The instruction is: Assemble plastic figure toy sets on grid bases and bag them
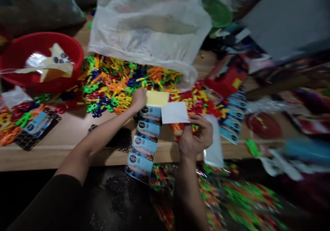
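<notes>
My left hand [139,98] is closed at the top end of a strip of blue printed labels [145,127]. The strip hangs down over the table edge, and its top section is a bare pale yellow piece [157,98]. Between the thumb and fingers of my right hand [196,134] is a white rectangular piece of paper [175,113], its blank side facing me. The white piece's left edge overlaps or touches the right side of the strip; I cannot tell which. Small colourful plastic pieces [110,83] lie heaped behind both hands.
A red basin [41,40] with scraps inside stands at the left. Behind the heap lies a large translucent plastic bag [149,28]. Fanned blue labels [233,115] and a red object [228,77] are at the right. Below the table edge lie filled clear bags [247,200].
</notes>
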Demonstrator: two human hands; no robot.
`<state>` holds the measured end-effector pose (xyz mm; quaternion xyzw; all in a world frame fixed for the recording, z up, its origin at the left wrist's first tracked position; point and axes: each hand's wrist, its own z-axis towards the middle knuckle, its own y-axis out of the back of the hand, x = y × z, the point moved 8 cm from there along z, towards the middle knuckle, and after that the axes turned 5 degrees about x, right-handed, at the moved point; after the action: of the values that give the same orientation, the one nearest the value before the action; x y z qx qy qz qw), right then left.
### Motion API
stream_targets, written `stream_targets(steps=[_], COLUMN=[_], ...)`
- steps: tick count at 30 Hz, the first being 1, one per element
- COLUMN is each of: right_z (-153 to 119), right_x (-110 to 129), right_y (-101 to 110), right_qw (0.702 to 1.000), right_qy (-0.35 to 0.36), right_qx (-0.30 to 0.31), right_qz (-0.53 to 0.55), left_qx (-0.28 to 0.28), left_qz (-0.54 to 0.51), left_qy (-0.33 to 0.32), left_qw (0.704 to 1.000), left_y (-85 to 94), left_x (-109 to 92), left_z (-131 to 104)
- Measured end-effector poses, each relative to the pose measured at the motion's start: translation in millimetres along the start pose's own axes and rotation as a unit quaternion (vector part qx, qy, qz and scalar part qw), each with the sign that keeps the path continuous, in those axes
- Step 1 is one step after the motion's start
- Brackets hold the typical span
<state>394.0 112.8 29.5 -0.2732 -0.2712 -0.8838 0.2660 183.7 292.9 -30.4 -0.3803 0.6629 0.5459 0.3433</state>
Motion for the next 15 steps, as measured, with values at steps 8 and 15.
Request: stream_targets(steps=[8,15], right_z=[-27,-83], right_x=[-8,19], right_y=[32,-33], right_qw=[0.968,0.913], right_qy=[-0.245,-0.349], right_qx=[-0.038,0.128], right_qz=[0.039,0.166], left_qx=[0.004,0.073], left_qz=[0.013,0.093], left_qy=[-0.128,-0.213], left_qw=[0.992,0.970], left_y=[4.4,99.1], left_x=[-12,26], left_z=[-10,-72])
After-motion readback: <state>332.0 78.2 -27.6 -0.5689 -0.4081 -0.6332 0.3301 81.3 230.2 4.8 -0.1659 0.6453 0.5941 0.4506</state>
